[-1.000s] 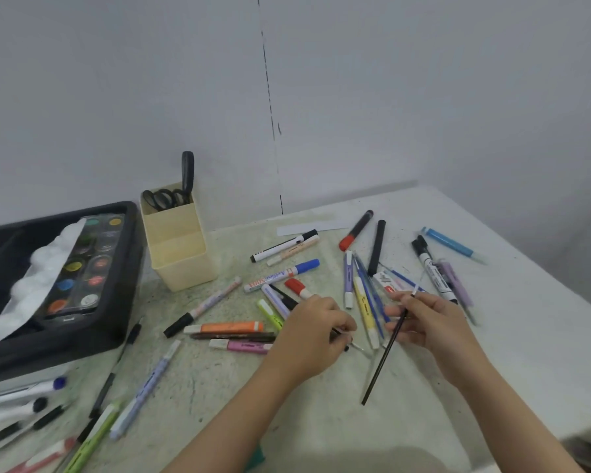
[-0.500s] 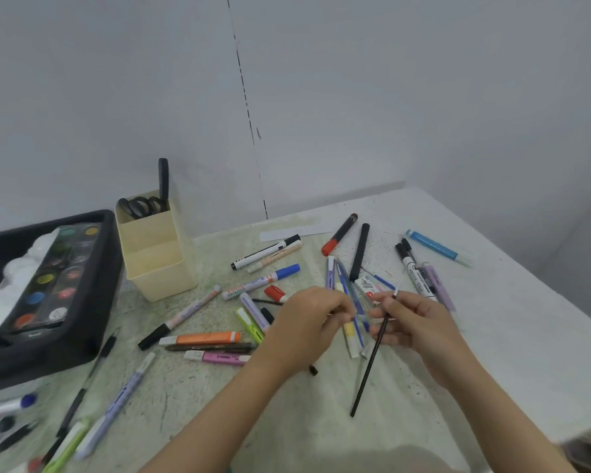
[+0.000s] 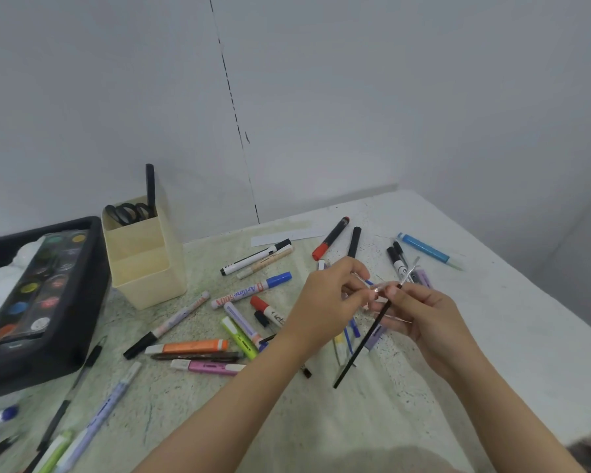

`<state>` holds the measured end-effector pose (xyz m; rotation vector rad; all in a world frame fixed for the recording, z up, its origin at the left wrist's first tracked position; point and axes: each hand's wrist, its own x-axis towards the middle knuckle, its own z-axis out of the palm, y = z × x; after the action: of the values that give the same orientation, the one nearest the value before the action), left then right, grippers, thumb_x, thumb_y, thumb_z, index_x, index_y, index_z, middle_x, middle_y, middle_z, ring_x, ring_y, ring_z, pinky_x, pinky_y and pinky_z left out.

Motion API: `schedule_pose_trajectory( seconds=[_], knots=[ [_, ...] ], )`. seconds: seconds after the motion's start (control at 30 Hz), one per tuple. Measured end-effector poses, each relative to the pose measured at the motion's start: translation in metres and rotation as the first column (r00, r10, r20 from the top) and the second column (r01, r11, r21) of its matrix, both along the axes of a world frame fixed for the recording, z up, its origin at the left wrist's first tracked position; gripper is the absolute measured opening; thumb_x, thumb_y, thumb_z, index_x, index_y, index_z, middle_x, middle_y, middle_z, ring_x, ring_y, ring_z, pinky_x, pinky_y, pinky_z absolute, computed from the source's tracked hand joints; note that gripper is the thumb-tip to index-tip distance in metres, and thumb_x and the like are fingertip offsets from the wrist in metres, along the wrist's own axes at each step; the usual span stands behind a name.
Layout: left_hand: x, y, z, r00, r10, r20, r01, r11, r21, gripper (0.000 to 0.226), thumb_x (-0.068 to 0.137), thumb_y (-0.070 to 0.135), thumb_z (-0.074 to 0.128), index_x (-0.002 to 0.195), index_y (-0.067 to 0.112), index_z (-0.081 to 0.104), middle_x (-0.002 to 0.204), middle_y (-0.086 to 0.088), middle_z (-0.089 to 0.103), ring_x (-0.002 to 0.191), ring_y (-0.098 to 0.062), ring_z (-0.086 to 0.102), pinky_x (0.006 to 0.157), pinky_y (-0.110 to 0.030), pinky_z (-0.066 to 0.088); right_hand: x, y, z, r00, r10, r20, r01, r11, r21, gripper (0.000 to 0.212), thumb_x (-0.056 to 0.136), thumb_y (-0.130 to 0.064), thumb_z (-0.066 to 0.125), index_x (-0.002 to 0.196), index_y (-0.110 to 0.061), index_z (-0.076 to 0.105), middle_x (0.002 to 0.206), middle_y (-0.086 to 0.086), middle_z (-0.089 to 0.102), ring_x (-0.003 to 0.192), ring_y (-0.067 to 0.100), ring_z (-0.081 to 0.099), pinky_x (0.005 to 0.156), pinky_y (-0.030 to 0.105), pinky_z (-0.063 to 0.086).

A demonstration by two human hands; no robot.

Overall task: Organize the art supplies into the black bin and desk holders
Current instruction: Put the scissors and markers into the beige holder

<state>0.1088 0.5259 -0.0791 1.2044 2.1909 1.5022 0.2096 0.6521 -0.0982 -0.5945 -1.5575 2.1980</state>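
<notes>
Right hand [image 3: 423, 315] grip pinches the brush [image 3: 362, 349] above the surface [image 3: 509, 336]. Left hand [image 3: 325, 302] grip pinches a clear bit [image 3: 376, 289] by its tip, probably capping the bristles. Holder [image 3: 144, 268] sits at 10 o'clock, black bin [image 3: 48, 367] at 9.

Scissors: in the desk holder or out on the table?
In. The scissors sit handles-up inside the cream desk holder, in its rear compartment.

This was an art desk in a plain room: bare grey walls [image 3: 355, 97] rose beyond the left hand [image 3: 325, 302] and right hand [image 3: 423, 315], and the table [image 3: 512, 339] under them was speckled with stains. Markers [image 3: 251, 290] lay scattered around them; to their left stood a holder [image 3: 144, 268] with scissors [image 3: 127, 213] and a bin [image 3: 69, 353] holding a paint set [image 3: 31, 295].
</notes>
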Motion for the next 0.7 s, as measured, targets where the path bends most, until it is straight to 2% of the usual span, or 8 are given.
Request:
schedule_pose_trajectory(
  seconds=[0.1, 0.2, 0.37, 0.47, 0.53, 0.63, 0.7],
  knots=[
    [0.0, -0.002, -0.003, 1.0, -0.018, -0.001, 0.018, 0.998, -0.056, 0.013, 0.086, 0.018, 0.066, 0.096, 0.023, 0.061, 0.076, 0.009, 0.07, 0.072, -0.002, 0.064, 0.076, -0.024, 0.053, 0.0, 0.003, 0.001, 0.999, -0.045, 0.007, 0.045, 0.999, -0.007, 0.019, 0.085, -0.009, 0.06, 0.094, 0.005, 0.067, 0.088, 0.022, 0.071, 0.08, 0.033, 0.071, 0.063, 0.028, 0.058],
    [-0.003, -0.011, -0.009, 0.999, -0.004, -0.053, -0.005, 0.985, -0.172, 0.015, 0.087, 0.032, 0.063, 0.098, 0.023, 0.068, 0.081, 0.009, 0.071, 0.077, 0.001, 0.064, 0.077, -0.027, 0.054, 0.002, 0.011, 0.003, 0.989, -0.15, 0.007, 0.15, 0.987, -0.054, 0.013, 0.089, -0.008, 0.057, 0.09, 0.001, 0.067, 0.084, 0.011, 0.074, 0.073, 0.021, 0.072, 0.059, 0.022, 0.056],
    [-0.003, -0.01, -0.011, 0.994, -0.021, -0.109, -0.016, 0.945, -0.327, 0.019, 0.091, 0.022, 0.059, 0.103, 0.017, 0.072, 0.096, 0.005, 0.072, 0.086, -0.001, 0.065, 0.086, -0.029, 0.053, 0.003, 0.023, 0.004, 0.961, -0.278, -0.006, 0.274, 0.95, -0.15, 0.014, 0.092, -0.008, 0.055, 0.095, 0.001, 0.065, 0.082, 0.007, 0.074, 0.074, 0.017, 0.072, 0.061, 0.021, 0.057],
    [0.004, -0.001, -0.008, 0.997, -0.043, -0.067, 0.019, 0.945, -0.327, 0.019, 0.088, 0.024, 0.063, 0.102, 0.017, 0.072, 0.092, 0.004, 0.073, 0.08, 0.001, 0.065, 0.082, -0.024, 0.054, 0.003, 0.023, 0.002, 0.95, -0.312, -0.025, 0.303, 0.937, -0.176, 0.015, 0.094, -0.008, 0.052, 0.098, 0.002, 0.062, 0.085, 0.006, 0.074, 0.079, 0.019, 0.072, 0.063, 0.021, 0.057],
    [0.008, 0.005, -0.008, 0.999, -0.042, -0.024, 0.032, 0.946, -0.321, 0.016, 0.086, 0.021, 0.064, 0.098, 0.016, 0.072, 0.085, 0.003, 0.072, 0.074, -0.002, 0.066, 0.08, -0.026, 0.055, 0.003, 0.022, 0.001, 0.942, -0.334, -0.037, 0.322, 0.928, -0.187, 0.015, 0.095, -0.009, 0.051, 0.096, 0.001, 0.062, 0.085, 0.006, 0.074, 0.081, 0.02, 0.072, 0.063, 0.021, 0.056],
    [0.011, 0.014, -0.008, 0.994, -0.014, 0.112, 0.048, 0.951, -0.304, 0.008, 0.085, 0.015, 0.064, 0.092, 0.014, 0.068, 0.076, 0.002, 0.07, 0.063, -0.007, 0.067, 0.075, -0.03, 0.057, 0.005, 0.023, 0.002, 0.934, -0.355, -0.052, 0.337, 0.918, -0.207, 0.012, 0.094, -0.009, 0.053, 0.096, -0.003, 0.063, 0.089, 0.007, 0.074, 0.086, 0.02, 0.072, 0.063, 0.02, 0.055],
    [0.013, 0.019, -0.008, 0.975, -0.016, 0.221, 0.078, 0.958, -0.276, 0.011, 0.086, 0.011, 0.063, 0.096, 0.008, 0.067, 0.072, 0.001, 0.069, 0.057, -0.007, 0.065, 0.068, -0.026, 0.058, 0.007, 0.024, 0.002, 0.938, -0.341, -0.063, 0.322, 0.924, -0.207, 0.014, 0.093, -0.007, 0.054, 0.102, -0.002, 0.063, 0.09, 0.006, 0.074, 0.088, 0.019, 0.071, 0.064, 0.018, 0.055]
  ],
)
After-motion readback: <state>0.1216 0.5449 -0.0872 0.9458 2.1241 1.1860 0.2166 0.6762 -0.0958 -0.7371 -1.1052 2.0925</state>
